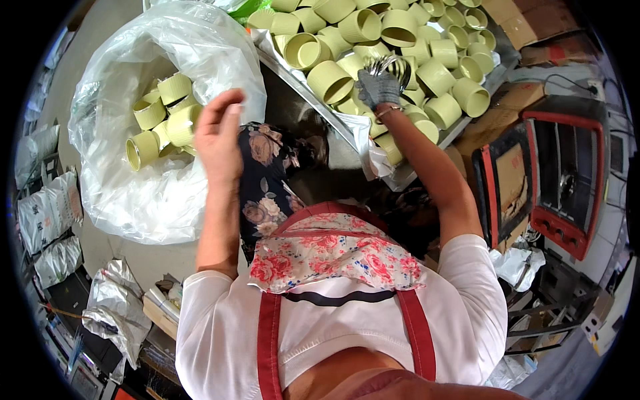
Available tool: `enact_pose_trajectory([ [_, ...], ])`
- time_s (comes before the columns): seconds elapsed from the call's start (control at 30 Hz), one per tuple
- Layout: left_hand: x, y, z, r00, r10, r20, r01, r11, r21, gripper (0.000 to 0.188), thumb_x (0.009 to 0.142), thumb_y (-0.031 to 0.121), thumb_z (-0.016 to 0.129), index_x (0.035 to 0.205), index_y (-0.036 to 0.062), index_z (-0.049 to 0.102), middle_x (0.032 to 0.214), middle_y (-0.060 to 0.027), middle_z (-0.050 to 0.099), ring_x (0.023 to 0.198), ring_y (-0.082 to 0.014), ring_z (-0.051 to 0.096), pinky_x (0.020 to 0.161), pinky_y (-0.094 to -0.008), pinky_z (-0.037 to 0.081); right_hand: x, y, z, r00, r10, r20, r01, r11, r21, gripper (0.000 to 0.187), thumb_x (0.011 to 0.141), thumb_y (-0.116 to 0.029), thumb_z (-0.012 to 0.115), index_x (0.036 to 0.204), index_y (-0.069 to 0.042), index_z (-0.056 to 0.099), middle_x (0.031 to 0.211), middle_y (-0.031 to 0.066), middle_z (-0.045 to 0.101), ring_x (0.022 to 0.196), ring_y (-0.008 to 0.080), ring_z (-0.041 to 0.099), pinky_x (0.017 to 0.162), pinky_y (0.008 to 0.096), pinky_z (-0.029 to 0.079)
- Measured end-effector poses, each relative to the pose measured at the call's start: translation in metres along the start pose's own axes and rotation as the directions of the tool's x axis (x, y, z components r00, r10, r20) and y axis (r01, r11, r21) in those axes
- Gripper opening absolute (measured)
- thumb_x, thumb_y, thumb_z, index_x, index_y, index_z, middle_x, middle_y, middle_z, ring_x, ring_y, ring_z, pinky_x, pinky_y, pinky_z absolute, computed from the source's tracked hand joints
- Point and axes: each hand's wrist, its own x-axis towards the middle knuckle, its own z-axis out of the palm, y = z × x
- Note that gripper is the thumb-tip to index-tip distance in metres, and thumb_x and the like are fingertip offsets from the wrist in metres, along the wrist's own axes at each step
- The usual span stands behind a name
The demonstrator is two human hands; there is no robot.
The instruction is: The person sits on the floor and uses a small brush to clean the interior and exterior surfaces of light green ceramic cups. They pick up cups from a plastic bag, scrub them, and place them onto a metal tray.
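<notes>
R hand, gloved, clenched on metal wire tool amid pale-green cups heaped on bench; L hand released, bare, beside bagged cups; risk: heap sliding off edge if nudged.

Look past your work and you find a cramped workshop with a grey concrete floor. To your right stands a red-framed oven with a glass door, and brown cardboard boxes are stacked beyond it and beside it. A metal rack sits low on the right with crumpled white plastic near it. On your left, filled white sacks lean together, and silvery foil bags lie on the floor. Daylight falls evenly from above
</notes>
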Motion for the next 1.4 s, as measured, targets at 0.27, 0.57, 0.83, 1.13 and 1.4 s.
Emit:
enact_pose_trajectory([
  [0.27,-0.014,-0.054,0.046,0.947,-0.277,0.166,0.294,0.951,-0.092,0.021,0.083,0.002,0.054,0.103,-0.0029,0.054,0.100,-0.0106,0.059,0.091,-0.0165,0.057,0.081,-0.0247,0.044,0.037,0.018,0.090,0.921,-0.011,-0.390,-0.356,0.384,-0.852,0.041,0.085,-0.043,0.041,0.089,-0.009,0.065,0.093,0.0118,0.063,0.084,0.0221,0.061,0.066,0.0349,0.046],
  [0.57,-0.009,-0.025,0.033,0.972,-0.161,0.171,0.170,0.985,-0.039,0.021,0.084,0.003,0.052,0.104,-0.0040,0.053,0.101,-0.0124,0.059,0.090,-0.0177,0.058,0.083,-0.0271,0.044,-0.033,-0.022,0.049,0.917,-0.303,0.259,0.383,0.485,-0.786,0.031,0.073,-0.038,0.054,0.071,-0.008,0.057,0.067,0.0123,0.055,0.060,0.0273,0.053,0.058,0.0384,0.044],
  [0.83,-0.044,-0.032,0.066,0.587,-0.086,0.805,0.074,0.996,0.052,0.048,0.079,0.015,0.060,0.121,0.0009,0.043,0.118,-0.0103,0.048,0.110,-0.0161,0.043,0.094,-0.0292,0.033,-0.193,-0.060,-0.003,0.712,-0.098,0.695,0.536,0.715,-0.448,0.027,0.064,-0.023,0.072,0.076,-0.004,0.057,0.066,0.0061,0.055,0.060,0.0149,0.051,0.060,0.0308,0.046],
  [1.13,-0.123,-0.042,0.040,0.559,-0.279,0.780,0.102,0.958,0.270,0.056,0.082,0.019,0.059,0.129,0.0011,0.035,0.116,-0.0090,0.051,0.105,-0.0118,0.045,0.092,-0.0251,0.033,-0.272,-0.008,-0.008,0.940,-0.084,0.331,0.269,0.781,-0.564,0.022,0.066,-0.022,0.067,0.075,-0.005,0.057,0.066,0.0037,0.057,0.061,0.0134,0.053,0.057,0.0307,0.044],
  [1.4,-0.116,-0.029,0.015,0.437,-0.178,0.882,0.150,0.981,0.124,0.018,0.082,0.012,0.057,0.093,0.0002,0.064,0.079,-0.0031,0.055,0.072,-0.0098,0.047,0.066,-0.0222,0.038,-0.304,0.023,0.003,0.959,-0.228,0.166,0.281,0.831,-0.479,0.023,0.075,-0.029,0.063,0.081,-0.006,0.060,0.067,0.0027,0.058,0.060,0.0152,0.054,0.058,0.0289,0.044],
])
